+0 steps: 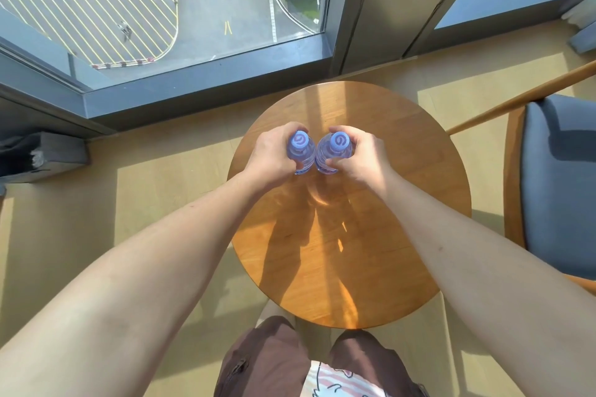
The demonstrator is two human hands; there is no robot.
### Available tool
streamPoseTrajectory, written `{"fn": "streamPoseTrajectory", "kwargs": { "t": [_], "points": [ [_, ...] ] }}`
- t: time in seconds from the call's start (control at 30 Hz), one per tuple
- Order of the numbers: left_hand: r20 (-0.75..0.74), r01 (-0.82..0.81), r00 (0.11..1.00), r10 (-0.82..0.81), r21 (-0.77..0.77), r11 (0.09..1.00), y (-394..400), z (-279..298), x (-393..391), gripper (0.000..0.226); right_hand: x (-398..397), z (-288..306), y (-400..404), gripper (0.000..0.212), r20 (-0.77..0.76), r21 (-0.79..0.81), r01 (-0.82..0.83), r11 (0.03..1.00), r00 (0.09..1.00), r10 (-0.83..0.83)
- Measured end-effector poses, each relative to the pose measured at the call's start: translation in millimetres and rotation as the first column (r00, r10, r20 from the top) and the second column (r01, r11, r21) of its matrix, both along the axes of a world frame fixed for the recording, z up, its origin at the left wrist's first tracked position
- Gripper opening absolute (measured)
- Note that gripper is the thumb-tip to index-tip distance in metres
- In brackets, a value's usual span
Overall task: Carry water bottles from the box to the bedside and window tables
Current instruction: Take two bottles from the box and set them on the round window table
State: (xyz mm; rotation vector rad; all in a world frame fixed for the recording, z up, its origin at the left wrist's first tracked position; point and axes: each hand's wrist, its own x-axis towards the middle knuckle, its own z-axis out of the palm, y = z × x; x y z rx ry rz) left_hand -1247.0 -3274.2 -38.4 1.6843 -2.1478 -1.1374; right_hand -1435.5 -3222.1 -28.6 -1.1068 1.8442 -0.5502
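A person stands over a round wooden tabletop (371,235) beside a floor-to-ceiling window (161,10), seen from above, with a water bottle in each of the two hands. The left hand (271,155) wraps its fingers around the left bottle (301,151), and the right hand (361,155) grips the right bottle (333,151) the same way; neither hand is free. Both bottles stand upright, long axes vertical, purple caps facing the camera, side by side at centre frame and touching or nearly so. They sit over the far half of the tabletop, toward the window; whether their bases already rest on the wood cannot be told from this angle. Each hand is on its own bottle, so neither arm is nearer than the other. The placing step looks almost complete: what remains, by appearance, is to settle the bottles straight down and let go. A blue-cushioned chair (561,184) stands at right of frame.
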Motion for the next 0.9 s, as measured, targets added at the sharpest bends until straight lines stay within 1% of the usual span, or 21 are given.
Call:
{"fn": "streamPoseTrajectory", "kwargs": {
  "t": [0.1,0.23,0.3,0.37,0.43,0.53,0.67,0.8,0.9],
  "points": [
    [-0.001,-0.029,1.0,0.029,0.011,1.0,1.9,-1.7,-0.5,0.065,0.6,-1.1,2.3,0.074,-0.004,-0.005,0.009,1.0,1.0,-0.009],
    [-0.021,-0.116,0.993,0.118,0.063,0.991,3.2,-4.2,2.2,0.083,-1.0,0.4,5.2,0.092,-0.001,0.028,-0.006,1.0,1.0,0.006],
    [-0.017,-0.109,0.994,0.11,0.068,0.992,1.9,-2.0,6.3,0.088,-2.0,2.9,6.1,0.099,-0.007,0.046,-0.01,0.999,1.0,0.01],
    [0.009,-0.096,0.995,0.095,0.063,0.993,-0.3,3.4,10.0,0.091,-2.4,8.1,7.1,0.102,-0.03,0.048,-0.011,0.999,0.999,0.013],
    [0.028,-0.083,0.996,0.081,0.053,0.995,-3.6,11.7,12.0,0.089,-1.7,17.4,7.1,0.101,-0.048,0.026,-0.025,0.999,0.999,0.027],
    [0.034,-0.059,0.998,0.058,0.035,0.998,-10.9,29.3,13.1,0.077,0.8,37.6,2.6,0.096,-0.089,-0.019,-0.062,0.998,0.994,0.06],
    [0.038,-0.058,0.998,0.06,-0.028,0.998,-15.7,64.6,18.5,0.071,5.7,72.1,-5.7,0.088,-0.19,-0.051,-0.142,0.989,0.973,0.13],
    [0.061,-0.101,0.992,0.108,-0.108,0.989,-14.3,110.8,26.1,0.069,9.6,113.4,-8.4,0.083,-0.277,-0.112,-0.255,0.961,0.936,0.216],
    [0.05,-0.189,0.979,0.2,-0.162,0.968,-3.6,149.3,35.2,0.07,16.5,144.9,-13.5,0.083,-0.318,-0.155,-0.377,0.913,0.894,0.315]
  ]
}}
